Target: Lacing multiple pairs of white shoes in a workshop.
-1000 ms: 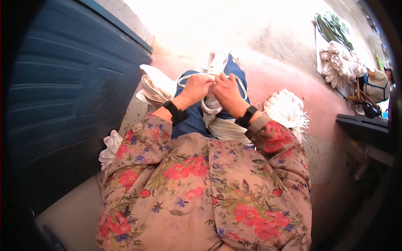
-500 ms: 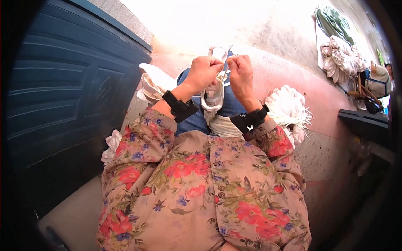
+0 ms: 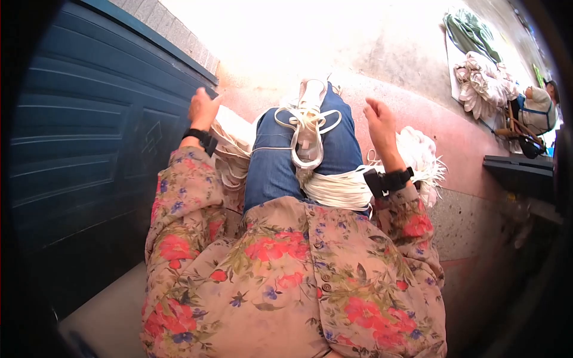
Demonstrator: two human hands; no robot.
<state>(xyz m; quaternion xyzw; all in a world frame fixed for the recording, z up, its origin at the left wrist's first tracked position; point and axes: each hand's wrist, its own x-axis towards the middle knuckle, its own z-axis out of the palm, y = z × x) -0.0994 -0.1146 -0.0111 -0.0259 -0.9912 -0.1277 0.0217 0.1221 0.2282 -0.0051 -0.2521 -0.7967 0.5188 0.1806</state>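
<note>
In the head view, the shoe [image 3: 309, 152] rests upper centre of the frame, between the thighs of the jeans [image 3: 271, 170], toe away from the body, its lace [image 3: 330, 123] looped in a bow; the left hand [image 3: 203, 110] is left of it, well apart, in front of the door [image 3: 77, 137] and just above a white pile [image 3: 234, 134]; its fingers look bent, and I cannot tell whether they pinch anything; the right hand [image 3: 381, 126] is raised right of the shoe, also apart from it, fingers loosely extended and a little parted, nothing visible in them; below that hand, a bundle of laces [image 3: 337, 190] lies across the lap, centre of the frame; another white pile [image 3: 419, 156] sits just beside the right wrist; a green cloth [image 3: 471, 36] lies upper right.
</note>
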